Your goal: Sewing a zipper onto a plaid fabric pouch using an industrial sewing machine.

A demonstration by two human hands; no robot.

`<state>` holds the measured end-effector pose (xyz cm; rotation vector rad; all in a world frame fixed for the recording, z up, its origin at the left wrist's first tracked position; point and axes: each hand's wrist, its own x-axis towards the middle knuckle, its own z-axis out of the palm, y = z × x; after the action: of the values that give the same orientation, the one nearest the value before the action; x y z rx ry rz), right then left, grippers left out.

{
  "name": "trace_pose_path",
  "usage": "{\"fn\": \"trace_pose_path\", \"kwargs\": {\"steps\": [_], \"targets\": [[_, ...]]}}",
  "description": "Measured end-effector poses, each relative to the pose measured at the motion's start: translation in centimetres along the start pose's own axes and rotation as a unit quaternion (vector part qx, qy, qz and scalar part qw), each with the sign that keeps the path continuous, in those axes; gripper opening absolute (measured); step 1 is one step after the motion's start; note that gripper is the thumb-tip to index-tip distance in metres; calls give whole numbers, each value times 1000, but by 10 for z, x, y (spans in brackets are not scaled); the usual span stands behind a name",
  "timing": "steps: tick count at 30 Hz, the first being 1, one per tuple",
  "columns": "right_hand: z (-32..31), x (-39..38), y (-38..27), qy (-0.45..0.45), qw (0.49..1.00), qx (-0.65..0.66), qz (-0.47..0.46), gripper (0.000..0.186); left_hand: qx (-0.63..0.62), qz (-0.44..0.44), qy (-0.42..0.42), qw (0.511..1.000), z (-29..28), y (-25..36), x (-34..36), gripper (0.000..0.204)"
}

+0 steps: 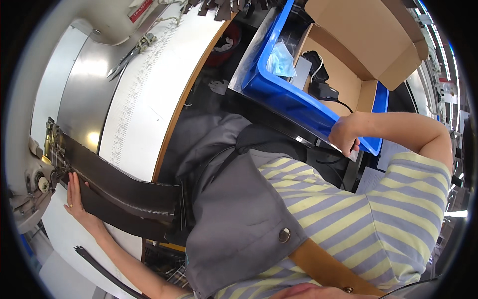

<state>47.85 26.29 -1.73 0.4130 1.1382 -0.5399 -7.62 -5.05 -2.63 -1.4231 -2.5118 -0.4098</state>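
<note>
From where I stand, the person's left hand (79, 205) lies nearly flat, fingers stretched out and close together, on the lower border of a long, dark brown fabric panel (117, 167) with a metal-toothed zipper (144, 209) running along it. The hand rests on the cloth without gripping it, a ring on one finger. The panel crosses the white tabletop (149, 114), which has a printed ruler scale and a brown edge; one end sits at the needle area of a pale sewing machine (37, 184), the other reaches the grey apron (226, 224).

The right hand (345, 133) is away at the near rim of a blue plastic bin (298, 102), fingers curled inward; I can't tell whether it has hold of anything. Inside the bin I see an open brown cardboard box (368, 30), a black power adapter (323, 91) and a light blue face mask (281, 61). Metal scissors (124, 62) wound with string lie farther up, and a narrow black strip (102, 270) lies below the left hand.
</note>
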Motion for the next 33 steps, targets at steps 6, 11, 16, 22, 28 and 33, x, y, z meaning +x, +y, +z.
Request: {"fn": "trace_pose_path", "kwargs": {"steps": [6,11,16,22,28,33], "targets": [[-15,-62,16,42,984,167,41,44,-22,3,-2,1000,3,-8,-1,43],[-26,-46,56,158,941,289,75,56,20,3,-15,1000,6,-11,-1,44],[-30,-24,76,201,914,353,-6,64,26,8,-13,1000,3,-7,0,43],[-43,-27,67,224,904,355,-78,58,25,0,-21,999,-1,-5,-3,42],[-74,-64,87,393,858,328,-52,23,12,12,-26,1000,4,-8,-1,41],[-74,-65,117,528,797,292,26,18,7,4,-11,1000,1,-2,0,41]]}}
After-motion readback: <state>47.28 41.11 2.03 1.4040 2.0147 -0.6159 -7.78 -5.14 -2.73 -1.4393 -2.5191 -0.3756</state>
